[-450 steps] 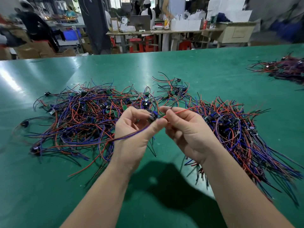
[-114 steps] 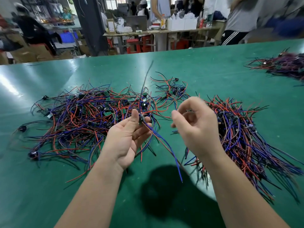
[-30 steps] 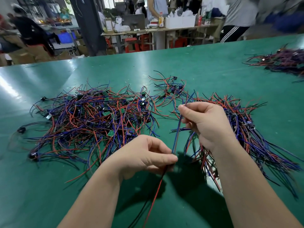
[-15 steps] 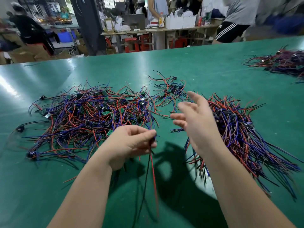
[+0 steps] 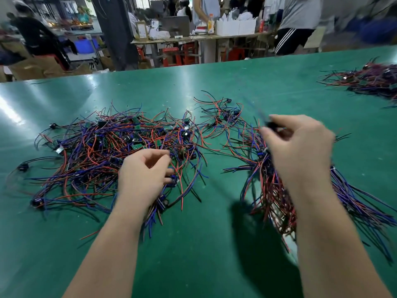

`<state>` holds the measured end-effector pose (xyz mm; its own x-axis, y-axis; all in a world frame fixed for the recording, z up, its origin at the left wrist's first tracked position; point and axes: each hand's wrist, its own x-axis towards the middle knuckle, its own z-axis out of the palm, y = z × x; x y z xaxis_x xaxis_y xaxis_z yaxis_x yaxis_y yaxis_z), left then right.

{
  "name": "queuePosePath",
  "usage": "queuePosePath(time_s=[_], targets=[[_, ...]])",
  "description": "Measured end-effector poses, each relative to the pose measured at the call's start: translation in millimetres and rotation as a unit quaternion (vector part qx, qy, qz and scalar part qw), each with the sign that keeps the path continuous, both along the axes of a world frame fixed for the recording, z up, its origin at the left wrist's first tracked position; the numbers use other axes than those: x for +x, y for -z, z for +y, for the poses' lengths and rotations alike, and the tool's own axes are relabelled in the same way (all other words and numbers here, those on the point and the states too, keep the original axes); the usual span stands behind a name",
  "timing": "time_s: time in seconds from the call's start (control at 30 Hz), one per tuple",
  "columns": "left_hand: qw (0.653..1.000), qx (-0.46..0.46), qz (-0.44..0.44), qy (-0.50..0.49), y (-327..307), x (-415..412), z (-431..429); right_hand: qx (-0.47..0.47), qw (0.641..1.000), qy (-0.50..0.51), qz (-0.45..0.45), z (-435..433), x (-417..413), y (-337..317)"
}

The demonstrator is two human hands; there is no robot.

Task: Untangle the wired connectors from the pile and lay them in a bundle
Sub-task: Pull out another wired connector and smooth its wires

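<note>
Table: green mat top, fills most of the view; both forearms reach over it from the near edge.
Pile: tangled red, blue & black wires w/ small black plugs & green boards, left of centre on the table.
Bundle: wires lying roughly parallel on the right, loose ends fanned toward the near-right corner; partly under the right forearm.
Far heap: more wires of the same sort at the far right edge, well apart from the rest.
Bench: behind the table, w/ white boxes on top.
R hand: raised over the bundle's far end, motion-blurred; thumb & forefinger pinch a connector, other fingers loosely curled.
L hand: knuckles up on the pile's near edge, fingers curled down into the wires; fingertips touch them, can't tell if anything is gripped.
Connector: small, dark, between the R hand's fingertips; a blurred wire runs up-left from it.
Bottle: on the bench, orange label; text too small to read.
</note>
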<state>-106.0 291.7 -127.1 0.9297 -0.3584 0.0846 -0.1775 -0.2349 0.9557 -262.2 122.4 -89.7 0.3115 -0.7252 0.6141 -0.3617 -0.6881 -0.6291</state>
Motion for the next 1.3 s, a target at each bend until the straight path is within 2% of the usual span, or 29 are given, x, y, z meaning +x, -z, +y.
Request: queuePosePath(time_s=[0.07,0.1,0.2,0.3,0.37,0.47,0.6,0.73,0.8,1.07,1.3], targets=[[0.969,0.167,-0.169,-0.072,7,11,8,0.033,0.995,0.074,0.061,-24,-13,1],[0.948,0.231,-0.203,-0.085,10,14,10,0.055,0.99,0.096,0.091,-33,-19,3],[0.895,0.399,-0.18,-0.091,17,17,12,0.118,0.978,0.122,0.119,-44,-27,10],[0.863,0.461,-0.189,-0.084,21,18,12,0.143,0.974,0.135,0.11,-45,-28,12],[0.858,0.459,-0.21,-0.097,20,20,14,0.133,0.974,0.138,0.124,-44,-28,11],[0.871,0.43,-0.212,-0.11,17,22,18,0.137,0.967,0.14,0.162,-42,-28,12],[0.883,0.392,-0.231,-0.117,17,21,17,0.161,0.934,0.205,0.242,-38,-29,11],[0.839,0.484,-0.226,-0.105,16,23,18,0.123,0.953,0.201,0.192,-31,-23,6],[0.836,0.494,-0.216,-0.103,16,24,18,0.109,0.967,0.175,0.15,-27,-20,3],[0.893,0.356,-0.237,-0.142,9,23,20,0.048,0.996,0.032,0.064,0,-2,3],[0.958,0.271,-0.088,-0.036,9,28,23,0.054,0.998,-0.007,0.044,6,3,6]])
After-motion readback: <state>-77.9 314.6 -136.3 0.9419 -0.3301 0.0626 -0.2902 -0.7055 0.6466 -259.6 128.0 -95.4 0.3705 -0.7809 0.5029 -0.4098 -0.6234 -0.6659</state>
